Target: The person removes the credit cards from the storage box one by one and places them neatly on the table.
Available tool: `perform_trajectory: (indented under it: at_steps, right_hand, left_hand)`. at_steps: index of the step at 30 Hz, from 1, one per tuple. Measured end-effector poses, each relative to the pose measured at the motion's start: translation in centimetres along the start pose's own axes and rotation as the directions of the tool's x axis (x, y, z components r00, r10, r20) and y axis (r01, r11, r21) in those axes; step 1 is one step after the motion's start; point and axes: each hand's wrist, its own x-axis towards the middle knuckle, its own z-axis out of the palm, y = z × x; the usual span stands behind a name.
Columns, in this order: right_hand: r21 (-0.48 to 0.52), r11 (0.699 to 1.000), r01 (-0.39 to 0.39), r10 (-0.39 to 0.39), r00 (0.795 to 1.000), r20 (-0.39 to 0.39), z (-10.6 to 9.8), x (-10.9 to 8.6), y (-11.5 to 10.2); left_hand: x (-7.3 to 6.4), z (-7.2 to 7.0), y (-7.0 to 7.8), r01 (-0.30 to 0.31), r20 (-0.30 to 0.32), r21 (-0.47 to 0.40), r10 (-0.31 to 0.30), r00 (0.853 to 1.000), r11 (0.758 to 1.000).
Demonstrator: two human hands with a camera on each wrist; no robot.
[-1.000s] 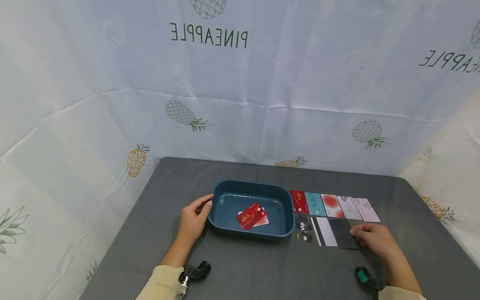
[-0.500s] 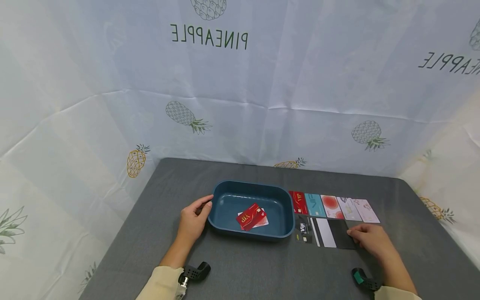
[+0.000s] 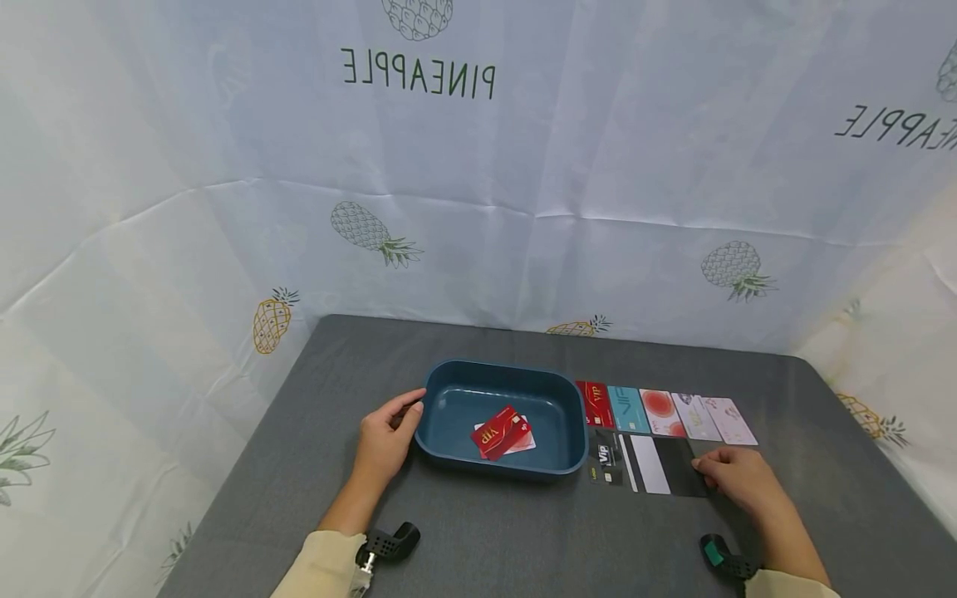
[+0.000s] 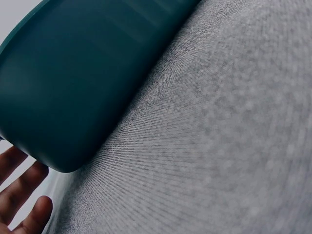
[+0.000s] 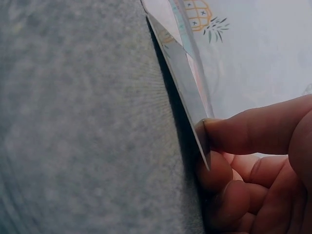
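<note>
At the right end of the near row of cards, my right hand (image 3: 740, 477) pinches the edge of a black card (image 3: 682, 467). In the right wrist view, thumb and finger hold this card (image 5: 183, 87) with its gripped edge raised off the table and the far edge low. A dark blue rectangular box (image 3: 497, 471) stands left of the cards. My left hand (image 3: 385, 436) touches the box's left end, its fingers (image 4: 22, 187) extended against the outer wall in the left wrist view. Inside the box, a red VIP card (image 3: 499, 430) overlaps a pink and white card (image 3: 527, 440).
A far row holds a red card (image 3: 595, 404), a blue card (image 3: 628, 409), a red-circle card (image 3: 662, 412) and pale pink cards (image 3: 728, 419). Nearer lie a black Vip card (image 3: 604, 455) and a white striped card (image 3: 650, 463). Pineapple-print cloth (image 3: 523, 166) hangs behind the grey table (image 3: 508, 540).
My right hand has shifted slightly left with the black card, which now sits against the white card beside it. My left hand and the box have stayed put.
</note>
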Motion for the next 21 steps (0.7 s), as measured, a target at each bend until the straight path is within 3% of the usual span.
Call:
perform_trajectory:
  at_steps: [21]
  right_hand:
    - [-0.034, 0.999, 0.014, -0.014, 1.000, -0.005, 0.18, -0.01, -0.09]
  left_hand:
    - [-0.12, 0.09, 0.14, -0.015, -0.014, 0.005, 0.015, 1.000, 1.000]
